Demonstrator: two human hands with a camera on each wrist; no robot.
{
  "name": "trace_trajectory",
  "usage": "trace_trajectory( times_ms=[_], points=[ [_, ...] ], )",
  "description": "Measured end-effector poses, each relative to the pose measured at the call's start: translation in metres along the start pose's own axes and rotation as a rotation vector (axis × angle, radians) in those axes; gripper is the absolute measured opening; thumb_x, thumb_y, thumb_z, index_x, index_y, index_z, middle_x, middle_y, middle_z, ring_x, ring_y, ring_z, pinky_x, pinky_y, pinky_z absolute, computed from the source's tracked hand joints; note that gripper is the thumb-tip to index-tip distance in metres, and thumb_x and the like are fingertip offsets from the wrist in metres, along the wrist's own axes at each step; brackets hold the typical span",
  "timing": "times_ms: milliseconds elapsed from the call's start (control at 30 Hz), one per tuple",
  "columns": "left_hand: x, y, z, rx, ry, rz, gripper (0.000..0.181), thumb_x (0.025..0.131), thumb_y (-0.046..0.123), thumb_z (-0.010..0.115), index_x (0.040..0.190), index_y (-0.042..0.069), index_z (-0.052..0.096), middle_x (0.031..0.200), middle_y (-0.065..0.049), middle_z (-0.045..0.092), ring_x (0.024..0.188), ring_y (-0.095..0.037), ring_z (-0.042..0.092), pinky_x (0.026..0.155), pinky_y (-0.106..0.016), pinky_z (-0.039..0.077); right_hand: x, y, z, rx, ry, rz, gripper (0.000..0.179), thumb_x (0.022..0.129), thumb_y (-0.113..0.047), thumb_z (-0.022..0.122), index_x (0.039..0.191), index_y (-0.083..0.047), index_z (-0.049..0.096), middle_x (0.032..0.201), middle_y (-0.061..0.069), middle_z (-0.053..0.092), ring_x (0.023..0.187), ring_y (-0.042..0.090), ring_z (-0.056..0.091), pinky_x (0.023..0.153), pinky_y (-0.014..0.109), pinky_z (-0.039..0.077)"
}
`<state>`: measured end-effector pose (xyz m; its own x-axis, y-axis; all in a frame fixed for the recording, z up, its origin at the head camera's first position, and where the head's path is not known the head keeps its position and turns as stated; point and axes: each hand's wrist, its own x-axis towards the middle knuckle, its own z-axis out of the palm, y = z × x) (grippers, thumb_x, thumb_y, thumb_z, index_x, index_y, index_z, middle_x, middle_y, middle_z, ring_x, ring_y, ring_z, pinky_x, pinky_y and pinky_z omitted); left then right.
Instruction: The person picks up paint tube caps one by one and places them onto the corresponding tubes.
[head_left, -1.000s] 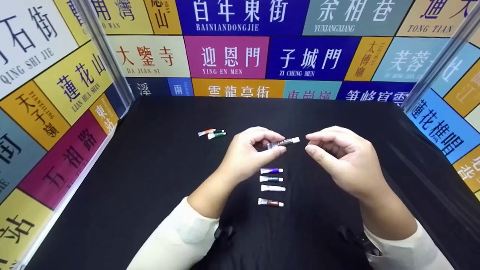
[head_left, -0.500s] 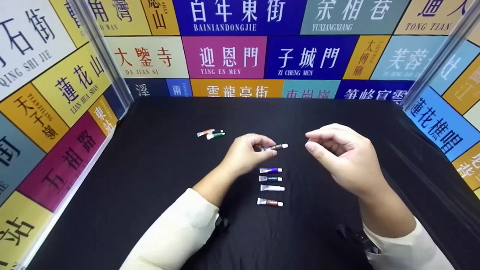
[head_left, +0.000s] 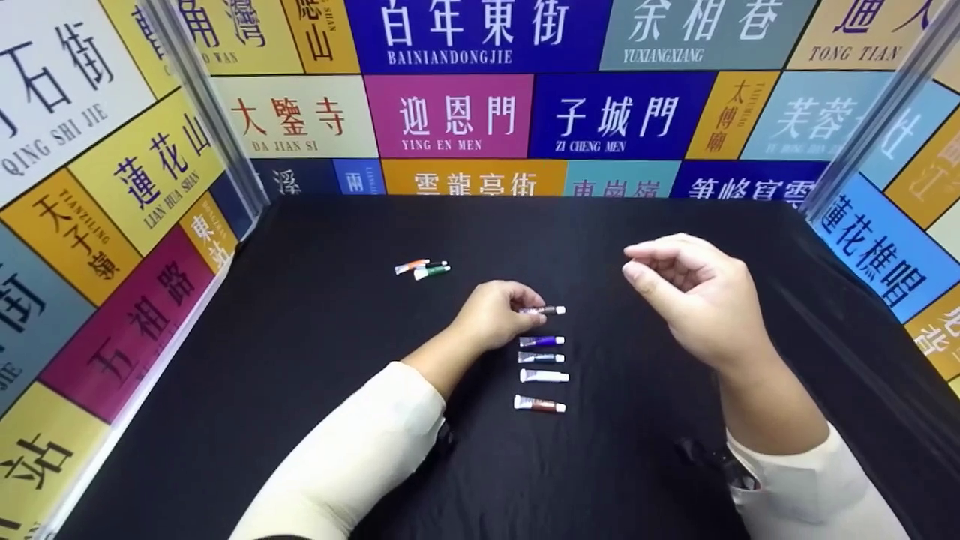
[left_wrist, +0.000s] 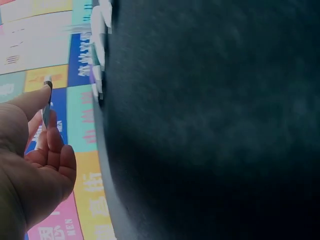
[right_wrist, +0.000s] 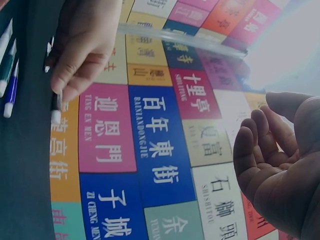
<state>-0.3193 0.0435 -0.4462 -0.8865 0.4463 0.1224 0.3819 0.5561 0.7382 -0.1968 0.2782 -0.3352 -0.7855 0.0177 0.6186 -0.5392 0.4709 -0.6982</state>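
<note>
My left hand [head_left: 495, 311] pinches a small dark brown paint tube [head_left: 553, 309] by its flat end, its white cap pointing right. That tube lies in line behind a column of tubes: purple [head_left: 541, 341], dark teal [head_left: 540, 358], white [head_left: 544, 376] and reddish brown [head_left: 540, 404]. In the left wrist view the held tube [left_wrist: 48, 100] shows between thumb and fingers. My right hand [head_left: 694, 292] hovers to the right with fingers loosely bent and nothing in them. The right wrist view also shows the dark tube [right_wrist: 56, 112] under the left fingertips.
A small heap of tubes lies at the back left: an orange tube [head_left: 411, 265], a green tube [head_left: 433, 271] and a black-looking one partly covered. Black cloth [head_left: 315, 360] covers the table. Panels with colourful lettering [head_left: 450, 112] stand along the back and sides.
My left hand has carried the dark brown tube down and toward me, from in front of the right hand to the column's far end. The right hand has drawn slightly up and right.
</note>
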Motion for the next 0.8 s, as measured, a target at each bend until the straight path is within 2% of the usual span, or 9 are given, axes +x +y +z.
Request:
trace_trajectory(
  times_ms=[200, 467, 667, 800],
  points=[
    [0.006, -0.003, 0.006, 0.092, -0.047, -0.026, 0.012, 0.092, 0.021, 0.084, 0.102, 0.015, 0.084, 0.097, 0.001, 0.081, 0.086, -0.007, 0.062, 0.087, -0.028, 0.054, 0.005, 0.009, -0.004, 0.006, 0.016, 0.089, 0.019, 0.093, -0.004, 0.080, 0.111, -0.010, 0.083, 0.096, -0.010, 0.078, 0.078, 0.007, 0.074, 0.072, 0.015, 0.058],
    [0.008, -0.007, 0.007, 0.105, -0.074, -0.073, 0.012, 0.093, 0.020, 0.083, 0.103, 0.014, 0.084, 0.097, 0.001, 0.082, 0.086, -0.008, 0.062, 0.089, -0.029, 0.054, 0.014, 0.023, -0.006, 0.000, 0.027, 0.118, 0.018, 0.094, -0.008, 0.081, 0.112, -0.007, 0.083, 0.094, -0.016, 0.078, 0.080, 0.004, 0.075, 0.074, 0.014, 0.058],
    [0.010, -0.008, 0.011, 0.144, -0.092, -0.074, 0.011, 0.093, 0.020, 0.083, 0.102, 0.014, 0.084, 0.095, 0.001, 0.082, 0.081, -0.005, 0.061, 0.083, -0.025, 0.052, 0.021, 0.047, -0.009, -0.041, 0.024, 0.188, 0.025, 0.096, -0.019, 0.082, 0.117, -0.007, 0.081, 0.096, -0.019, 0.077, 0.081, 0.000, 0.072, 0.076, 0.012, 0.056],
    [0.010, -0.007, 0.013, 0.187, -0.108, -0.069, 0.012, 0.094, 0.022, 0.082, 0.103, 0.015, 0.085, 0.096, 0.001, 0.083, 0.083, -0.007, 0.062, 0.085, -0.026, 0.053, 0.025, 0.067, -0.009, -0.039, 0.026, 0.239, 0.030, 0.096, -0.022, 0.081, 0.119, -0.003, 0.080, 0.092, -0.021, 0.076, 0.076, 0.000, 0.070, 0.071, 0.013, 0.056]
  ],
)
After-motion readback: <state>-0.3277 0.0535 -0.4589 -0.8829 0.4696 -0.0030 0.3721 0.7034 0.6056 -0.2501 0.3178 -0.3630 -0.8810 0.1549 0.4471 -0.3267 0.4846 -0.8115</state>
